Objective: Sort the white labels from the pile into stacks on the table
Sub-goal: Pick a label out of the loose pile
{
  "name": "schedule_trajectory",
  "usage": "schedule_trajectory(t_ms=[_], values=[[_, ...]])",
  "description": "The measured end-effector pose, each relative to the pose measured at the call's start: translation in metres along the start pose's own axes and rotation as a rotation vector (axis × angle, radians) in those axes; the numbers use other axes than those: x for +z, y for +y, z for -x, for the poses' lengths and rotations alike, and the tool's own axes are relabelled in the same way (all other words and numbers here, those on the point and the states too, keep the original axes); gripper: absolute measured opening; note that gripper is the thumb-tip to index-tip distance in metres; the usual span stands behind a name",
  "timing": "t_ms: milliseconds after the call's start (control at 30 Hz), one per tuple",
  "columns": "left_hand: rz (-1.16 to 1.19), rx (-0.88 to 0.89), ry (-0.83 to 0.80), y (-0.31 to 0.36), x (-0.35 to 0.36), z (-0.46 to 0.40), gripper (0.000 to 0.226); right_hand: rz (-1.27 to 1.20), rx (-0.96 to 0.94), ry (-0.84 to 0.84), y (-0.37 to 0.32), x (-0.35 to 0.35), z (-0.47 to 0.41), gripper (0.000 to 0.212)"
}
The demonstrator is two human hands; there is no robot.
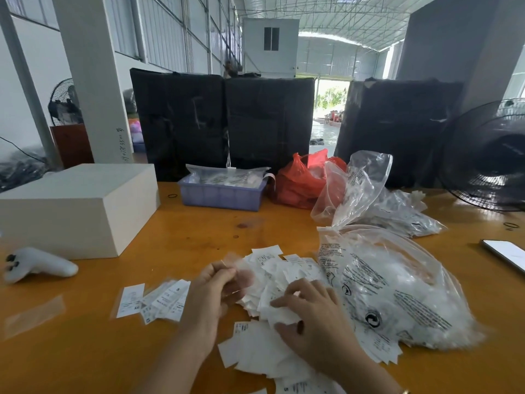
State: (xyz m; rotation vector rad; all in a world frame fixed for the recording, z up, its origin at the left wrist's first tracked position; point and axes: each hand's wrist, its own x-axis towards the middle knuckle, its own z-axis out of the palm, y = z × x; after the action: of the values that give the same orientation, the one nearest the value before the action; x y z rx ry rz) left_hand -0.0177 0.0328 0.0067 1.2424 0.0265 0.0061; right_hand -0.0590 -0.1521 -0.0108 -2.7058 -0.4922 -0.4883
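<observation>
Head view: small white printed labels lie jumbled in a pile [279, 282] mid-table, pointing every way. Left hand [218, 291], blurred, pinches one label. Right hand [309, 317] rests spread-fingered on the pile. A fanned stack [154, 301] lies left, long axes running roughly away from the person.

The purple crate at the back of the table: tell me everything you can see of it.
The purple crate is a low, rectangular tray of pale lilac plastic with ribbed side walls. It sits upright on the orange wooden table near its far edge, in front of black wrapped bundles. Clear plastic bags of printed white pieces fill it and rise above its rim. A red plastic bag lies just to its right; whether they touch is unclear.
</observation>
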Motion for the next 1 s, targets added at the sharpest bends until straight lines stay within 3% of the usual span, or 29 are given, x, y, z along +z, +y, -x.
schedule_trajectory(t_ms=[100,200,267,333,467,533,833,1000], values=[[-0.051,-0.006,0.061,-0.001,-0.001,-0.001,0.012,0.132,-0.054,-0.072,-0.004,0.004,-0.002,0.031],[-0.117,-0.011,0.08,-0.004,-0.002,-0.001,0.014,0.214,-0.118,0.08,-0.01,0.005,-0.004,0.011],[-0.148,-0.013,0.077,-0.006,-0.002,-0.001,0.013,0.167,-0.073,0.166,-0.008,0.004,-0.004,0.01],[-0.166,-0.008,0.081,-0.007,-0.001,-0.001,0.011,-0.099,0.039,0.227,-0.008,0.002,-0.006,0.016],[-0.246,0.01,0.037,-0.011,0.002,0.0,0.011,-1.058,0.538,0.286,-0.004,-0.014,-0.008,0.025],[-0.317,0.01,-0.034,-0.013,0.006,0.003,0.01,-1.317,0.688,0.307,0.001,-0.019,-0.008,0.022],[-0.461,0.019,-0.252,-0.019,0.018,0.012,0.009,-1.634,0.774,0.359,0.004,-0.022,-0.008,0.005],[-0.455,0.056,-0.278,-0.019,0.017,0.01,0.013,-1.73,0.719,0.401,0.007,-0.023,-0.007,0.019]])
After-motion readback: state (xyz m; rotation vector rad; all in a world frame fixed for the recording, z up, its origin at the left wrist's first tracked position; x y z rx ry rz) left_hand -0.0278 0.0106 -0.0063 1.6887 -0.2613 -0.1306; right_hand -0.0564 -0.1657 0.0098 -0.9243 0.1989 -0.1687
